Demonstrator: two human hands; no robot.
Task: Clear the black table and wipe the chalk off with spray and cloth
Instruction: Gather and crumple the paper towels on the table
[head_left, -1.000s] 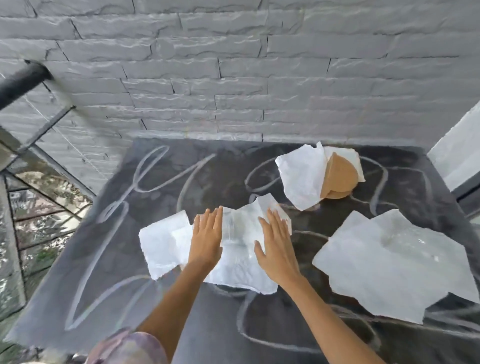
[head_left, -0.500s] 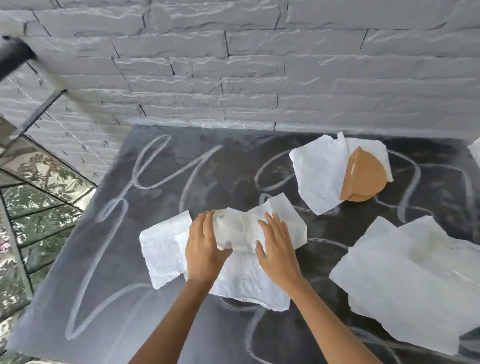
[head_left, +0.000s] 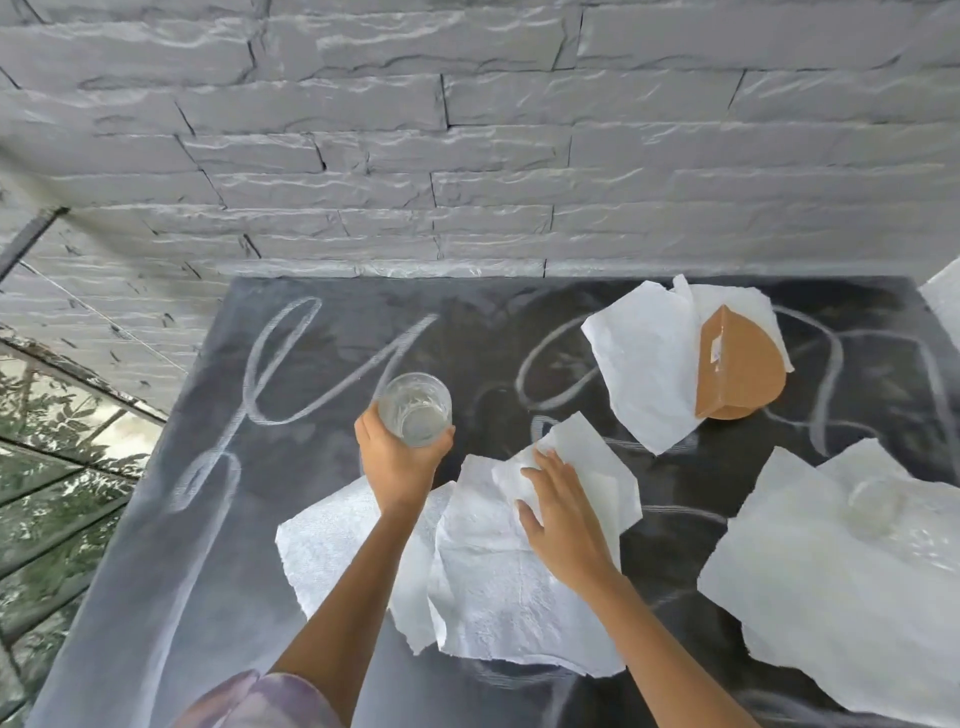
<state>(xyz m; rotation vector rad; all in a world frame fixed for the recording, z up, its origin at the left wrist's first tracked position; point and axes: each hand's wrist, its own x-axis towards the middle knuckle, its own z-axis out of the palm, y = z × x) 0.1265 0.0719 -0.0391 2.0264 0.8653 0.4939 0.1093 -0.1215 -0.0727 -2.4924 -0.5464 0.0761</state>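
The black table (head_left: 291, 519) carries looping white chalk lines (head_left: 280, 374). My left hand (head_left: 397, 457) grips a clear empty glass (head_left: 414, 409), held upright above the table's middle. My right hand (head_left: 558, 512) rests flat, fingers spread, on a crumpled white paper towel (head_left: 493, 582) at the table's near middle. No spray bottle or cloth is in view.
A tan cardboard piece (head_left: 737, 374) lies on a second paper towel (head_left: 644, 364) at the back right. A third towel (head_left: 841, 582) at the right covers a glass-like lump (head_left: 875, 506). A grey stone wall (head_left: 467, 130) backs the table; a glass railing (head_left: 52, 467) stands left.
My left hand has pulled the glass out of the paper towel and lifted it up and away. My right hand stays pressing the towel down.
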